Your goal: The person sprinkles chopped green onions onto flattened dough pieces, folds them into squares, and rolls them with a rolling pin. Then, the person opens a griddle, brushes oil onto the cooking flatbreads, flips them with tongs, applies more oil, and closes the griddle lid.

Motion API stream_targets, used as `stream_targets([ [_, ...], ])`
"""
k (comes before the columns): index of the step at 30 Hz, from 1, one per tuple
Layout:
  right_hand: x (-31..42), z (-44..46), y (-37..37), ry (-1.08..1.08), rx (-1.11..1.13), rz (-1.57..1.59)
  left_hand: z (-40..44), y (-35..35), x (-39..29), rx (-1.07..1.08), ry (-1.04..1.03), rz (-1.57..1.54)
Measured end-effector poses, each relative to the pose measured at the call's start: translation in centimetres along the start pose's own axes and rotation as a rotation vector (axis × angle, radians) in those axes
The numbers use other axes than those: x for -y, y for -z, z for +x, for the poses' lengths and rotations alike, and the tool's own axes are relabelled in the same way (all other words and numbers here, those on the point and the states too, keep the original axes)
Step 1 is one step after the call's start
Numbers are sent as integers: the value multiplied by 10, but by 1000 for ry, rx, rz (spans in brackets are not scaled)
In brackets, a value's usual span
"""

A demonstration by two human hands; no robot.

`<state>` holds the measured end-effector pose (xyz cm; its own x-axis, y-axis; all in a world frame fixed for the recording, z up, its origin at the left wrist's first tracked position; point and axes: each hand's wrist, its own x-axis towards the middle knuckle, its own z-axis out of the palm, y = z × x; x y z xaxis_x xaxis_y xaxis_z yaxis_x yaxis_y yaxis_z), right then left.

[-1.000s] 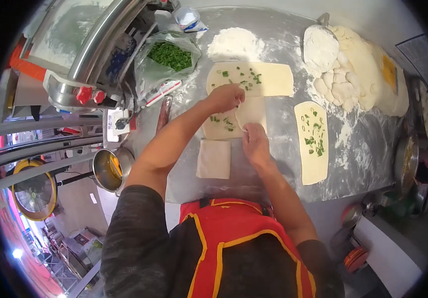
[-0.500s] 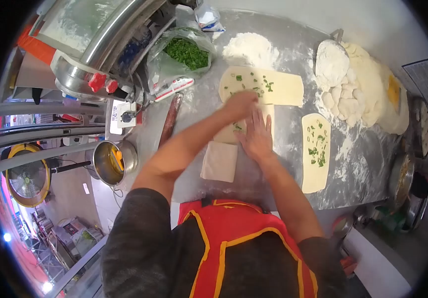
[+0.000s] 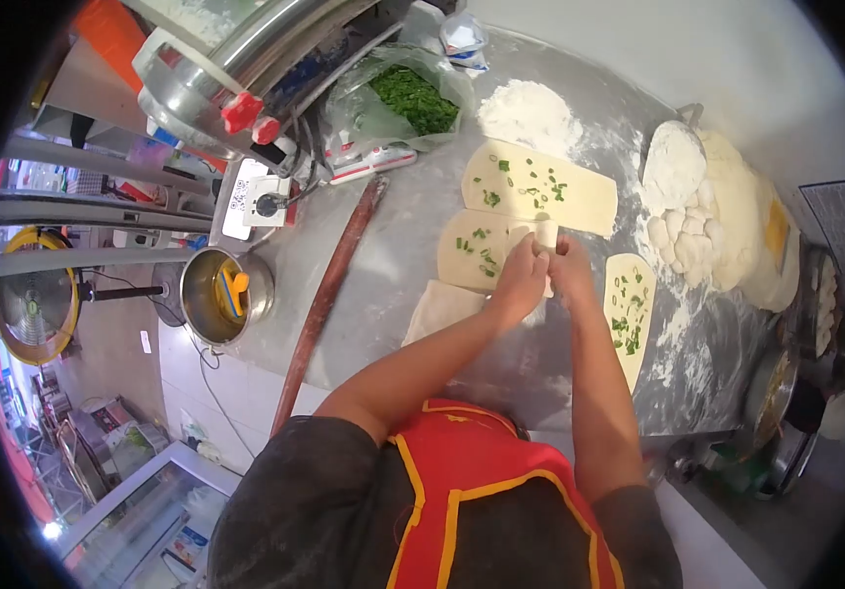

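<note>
L hand (image 3: 521,278) & R hand (image 3: 572,270) close together, ctr of frame, slightly R. Fingers of both bunched, pinching the turned-up R end of a dough sheet (image 3: 466,247); some fingertips hidden, so exact grip of each can't be told. Pinched end sits right at the tips: short pale roll/fold poking up just above them. Rest of sheet lies flat L of the fingers, w/ chopped green onion (image 3: 480,239) scattered on its L part.

Just above that, upper ctr: a 2nd sheet (image 3: 584,204), flat, green bits mostly on its L & mid. R of the R hand, near but apart: a narrow strip (image 3: 627,294), upright in frame, green bits along it. Below-L of the worked sheet: a plain pale square (image 3: 439,312), partly behind L forearm.

Farther out, all on grey table (image 3: 393,255): flour heap (image 3: 528,116) top ctr; floury scoop (image 3: 675,169), small dough lumps (image 3: 686,240) & big dough mass (image 3: 735,196) upper R. Rolling pin (image 3: 329,294) slanting L of ctr, lower end by the L sleeve (image 3: 305,471). Upper L of ctr: clear bag (image 3: 354,103) w/ more chopped greens (image 3: 418,100). Mid L: steel pot (image 3: 262,291) w/ an orange thing (image 3: 237,284) inside; fan (image 3: 35,299) far L. Red apron (image 3: 472,447), yellow trim, bottom ctr.
</note>
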<state>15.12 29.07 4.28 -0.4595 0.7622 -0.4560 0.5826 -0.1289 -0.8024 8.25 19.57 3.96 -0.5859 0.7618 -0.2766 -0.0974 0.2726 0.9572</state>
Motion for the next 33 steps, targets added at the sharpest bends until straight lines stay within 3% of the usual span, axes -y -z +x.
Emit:
stream_targets([
  [1,9,-8,-6,107,-25,-13,0,9,-5,21,17,-46],
  [4,58,-43,-26,34,29,-16,-4,51,-15,43,58,-102],
  [6,48,-48,-47,213,61,36,-8,76,-17,-13,70,-43],
  [8,41,-46,-60,315,70,24,2,99,3,-48,-18,248],
  [10,35,-46,-67,323,59,-60,6,111,23,-117,-88,448],
  [12,29,-42,-69,503,5,-269,9,117,30,-220,-158,555],
  [15,28,-36,-72,749,-24,-548,11,122,29,-188,26,364],
  [17,32,-28,-79,882,34,-685,11,124,29,-208,37,381],
  [20,21,-19,-94,940,136,-896,13,125,35,-231,23,388],
  [24,15,-21,-95,960,131,-816,17,133,31,-154,18,494],
  [26,16,-14,-87,1007,136,-819,24,133,11,-171,-97,631],
  [29,37,-5,-32,682,1,-485,40,122,-8,-153,-291,627],
  [31,23,26,14,571,-459,-288,43,108,-8,-116,-393,605],
  [33,-17,78,62,231,-619,-206,45,83,-4,-71,-486,637],
])
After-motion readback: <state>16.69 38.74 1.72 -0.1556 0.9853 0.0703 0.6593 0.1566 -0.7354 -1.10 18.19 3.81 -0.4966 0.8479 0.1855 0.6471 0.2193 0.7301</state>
